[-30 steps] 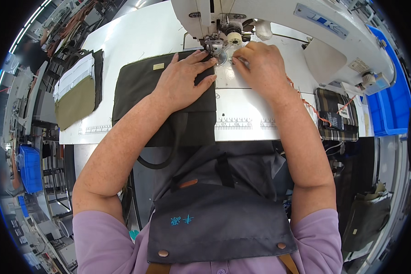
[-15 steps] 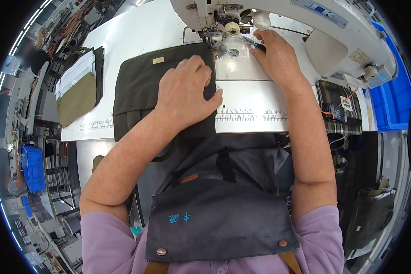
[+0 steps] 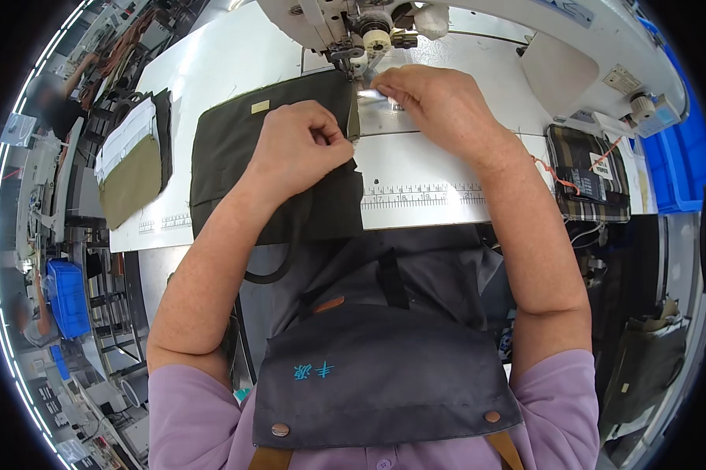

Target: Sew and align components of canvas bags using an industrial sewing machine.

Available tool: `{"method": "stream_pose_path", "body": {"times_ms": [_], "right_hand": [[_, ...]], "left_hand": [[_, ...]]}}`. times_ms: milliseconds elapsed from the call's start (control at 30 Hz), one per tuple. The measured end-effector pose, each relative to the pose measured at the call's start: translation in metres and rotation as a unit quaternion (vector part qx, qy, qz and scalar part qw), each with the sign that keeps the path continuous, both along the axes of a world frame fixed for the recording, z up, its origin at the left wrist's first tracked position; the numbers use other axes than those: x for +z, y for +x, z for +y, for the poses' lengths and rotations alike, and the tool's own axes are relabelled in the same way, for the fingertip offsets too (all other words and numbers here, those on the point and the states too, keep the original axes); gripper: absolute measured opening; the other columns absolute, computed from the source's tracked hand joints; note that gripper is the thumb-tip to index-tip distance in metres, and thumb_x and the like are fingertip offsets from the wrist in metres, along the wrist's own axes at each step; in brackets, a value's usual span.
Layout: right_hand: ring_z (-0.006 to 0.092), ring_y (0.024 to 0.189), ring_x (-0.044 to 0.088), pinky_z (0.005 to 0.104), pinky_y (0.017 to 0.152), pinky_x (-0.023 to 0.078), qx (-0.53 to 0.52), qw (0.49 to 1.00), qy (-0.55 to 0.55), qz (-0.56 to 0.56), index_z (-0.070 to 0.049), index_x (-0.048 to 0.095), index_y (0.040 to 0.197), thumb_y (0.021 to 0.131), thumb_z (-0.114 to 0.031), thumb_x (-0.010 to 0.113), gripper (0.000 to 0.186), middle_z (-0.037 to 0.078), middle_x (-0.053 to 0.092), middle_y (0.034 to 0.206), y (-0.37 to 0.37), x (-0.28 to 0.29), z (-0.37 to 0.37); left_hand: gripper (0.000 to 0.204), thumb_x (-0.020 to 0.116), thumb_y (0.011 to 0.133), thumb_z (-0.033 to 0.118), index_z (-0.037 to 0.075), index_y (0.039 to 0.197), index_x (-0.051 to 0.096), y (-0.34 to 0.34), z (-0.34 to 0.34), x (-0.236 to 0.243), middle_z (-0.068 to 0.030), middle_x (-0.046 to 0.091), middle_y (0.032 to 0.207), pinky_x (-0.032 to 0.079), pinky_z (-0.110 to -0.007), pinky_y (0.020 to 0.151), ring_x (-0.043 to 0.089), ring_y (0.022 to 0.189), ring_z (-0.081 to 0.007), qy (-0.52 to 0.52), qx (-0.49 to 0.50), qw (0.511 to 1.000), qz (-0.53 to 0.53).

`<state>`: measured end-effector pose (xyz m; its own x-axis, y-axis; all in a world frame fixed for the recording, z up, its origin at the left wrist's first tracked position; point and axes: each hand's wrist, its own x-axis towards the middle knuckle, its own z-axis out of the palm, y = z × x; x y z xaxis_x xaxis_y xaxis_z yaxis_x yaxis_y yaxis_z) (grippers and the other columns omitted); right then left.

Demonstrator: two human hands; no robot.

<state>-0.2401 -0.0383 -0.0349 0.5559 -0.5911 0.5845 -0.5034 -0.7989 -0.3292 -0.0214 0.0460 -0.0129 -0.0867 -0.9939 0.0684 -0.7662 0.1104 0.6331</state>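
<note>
A dark olive fabric panel [image 3: 231,157] with a small pale label [image 3: 260,106] lies under the sewing machine head [image 3: 353,39], its right edge by the needle area. My left hand [image 3: 298,145] rests on the panel, thumb and fingers pinched together at that right edge; the pinched bit is hidden. On the other side of the needle, my right hand [image 3: 435,102] is closed around a small metal tool [image 3: 371,93]. Its bright tip points at the panel's edge, and its handle is hidden in the fingers. A dark strap [image 3: 286,251] hangs off the table's front edge.
Stacked white and olive fabric pieces [image 3: 133,164] lie at the left. A plaid fabric bundle [image 3: 588,172] with orange cord sits at the right, beside a blue bin [image 3: 678,157]. A ruler scale [image 3: 423,195] runs along the white table's front edge.
My right hand has moved left with the metal tool toward the needle. My left hand has shifted slightly left and down, its fingertips now pinched together. The panel's right edge has lifted a little.
</note>
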Motion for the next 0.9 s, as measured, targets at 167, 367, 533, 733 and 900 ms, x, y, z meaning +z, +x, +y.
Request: {"method": "stream_pose_path", "body": {"times_ms": [167, 367, 533, 733, 900], "right_hand": [[0.0319, 0.083, 0.069, 0.0445, 0.072, 0.054, 0.018, 0.998, 0.021, 0.052, -0.013, 0.075, 0.107, 0.093, -0.032, 0.067, 0.025, 0.007, 0.071, 0.091, -0.002, 0.006, 0.009], [0.0282, 0.081, 0.068, 0.0427, 0.072, 0.054, 0.112, 0.990, 0.048, 0.075, -0.013, 0.079, 0.096, 0.087, -0.029, 0.072, 0.020, 0.005, 0.067, 0.087, -0.005, 0.013, 0.011], [0.0236, 0.079, 0.068, 0.0393, 0.069, 0.054, 0.113, 0.990, 0.022, 0.081, -0.014, 0.080, 0.091, 0.083, -0.024, 0.075, 0.013, 0.002, 0.065, 0.084, -0.001, 0.009, 0.013], [0.0240, 0.075, 0.068, 0.0391, 0.066, 0.054, 0.112, 0.990, 0.015, 0.083, -0.014, 0.080, 0.088, 0.082, -0.022, 0.076, 0.011, 0.002, 0.064, 0.083, 0.000, 0.009, 0.014], [0.0252, 0.075, 0.068, 0.0400, 0.066, 0.054, 0.112, 0.989, 0.027, 0.089, -0.012, 0.079, 0.087, 0.081, -0.020, 0.076, 0.011, 0.003, 0.064, 0.082, 0.000, 0.012, 0.016]], "left_hand": [[0.006, 0.070, 0.081, 0.005, 0.000, 0.081, 0.073, 0.009, 0.003, -0.005, 0.0002, 0.067, 0.097, 0.042, -0.020, 0.064, 0.053, 0.071, -0.0031, 0.042, -0.008, 0.990, 0.132], [0.005, 0.072, 0.076, 0.003, -0.003, 0.077, 0.071, 0.004, 0.007, -0.008, -0.0055, 0.069, 0.090, 0.052, -0.025, 0.066, 0.063, 0.072, -0.0094, -0.020, -0.004, 0.991, 0.134], [0.002, 0.070, 0.078, 0.000, -0.001, 0.077, 0.069, -0.003, 0.011, -0.009, -0.0018, 0.068, 0.094, 0.046, -0.022, 0.067, 0.059, 0.074, -0.0061, -0.069, -0.028, 0.991, 0.111], [0.011, 0.076, 0.080, 0.006, 0.000, 0.087, 0.072, -0.002, 0.014, -0.004, -0.0107, 0.073, 0.108, 0.054, -0.032, 0.082, 0.071, 0.095, -0.0234, -0.149, -0.097, 0.984, -0.011], [0.027, 0.080, 0.083, 0.011, 0.000, 0.107, 0.073, 0.005, 0.025, -0.007, -0.0141, 0.069, 0.127, 0.054, -0.037, 0.098, 0.067, 0.118, -0.0287, -0.141, -0.125, 0.982, -0.014]]}}
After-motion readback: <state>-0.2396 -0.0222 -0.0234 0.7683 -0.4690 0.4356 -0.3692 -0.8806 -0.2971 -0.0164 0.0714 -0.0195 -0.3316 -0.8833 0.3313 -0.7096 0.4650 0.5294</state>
